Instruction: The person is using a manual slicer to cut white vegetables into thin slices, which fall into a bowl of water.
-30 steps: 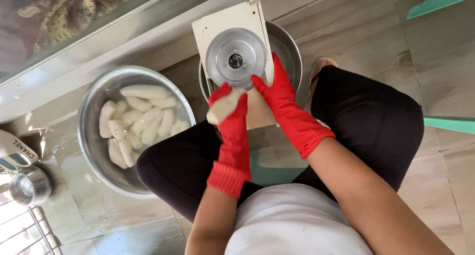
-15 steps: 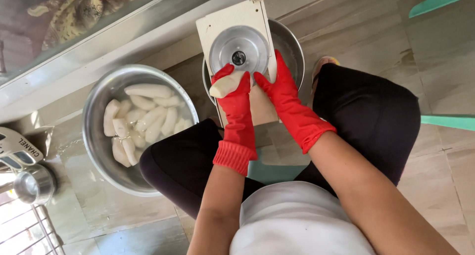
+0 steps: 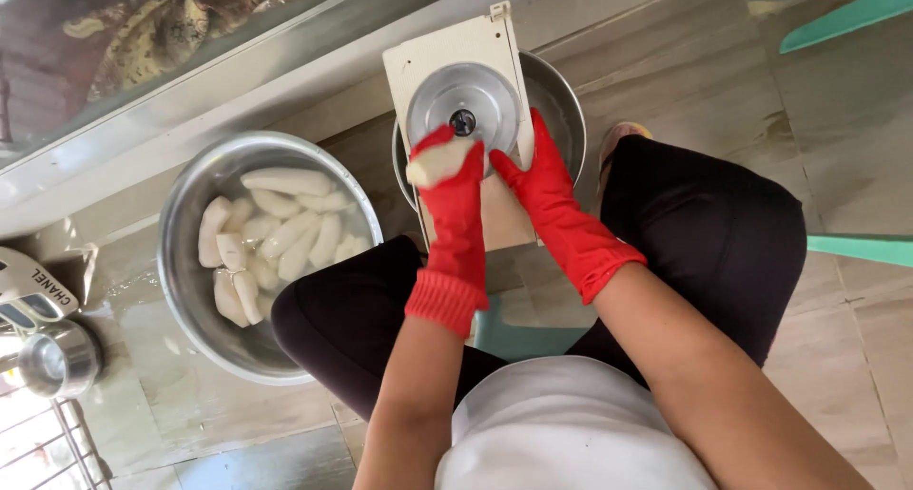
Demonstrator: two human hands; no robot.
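The left hand (image 3: pixel 453 191), in a red glove, was closed around a pale root piece (image 3: pixel 437 161) and had moved it up against the lower left edge of the slicer disc (image 3: pixel 464 105); a second before, the piece was held lower, away from the disc. So the piece seemed now in contact for slicing. The right hand (image 3: pixel 534 172) lay with fingers stretched along the right side of the disc, on the board (image 3: pixel 447 48), gripping nothing. The bowl (image 3: pixel 561 96) behind the disc was mostly hidden. More pieces (image 3: pixel 276 226) lay in a basin (image 3: pixel 181 262) left of the disc.
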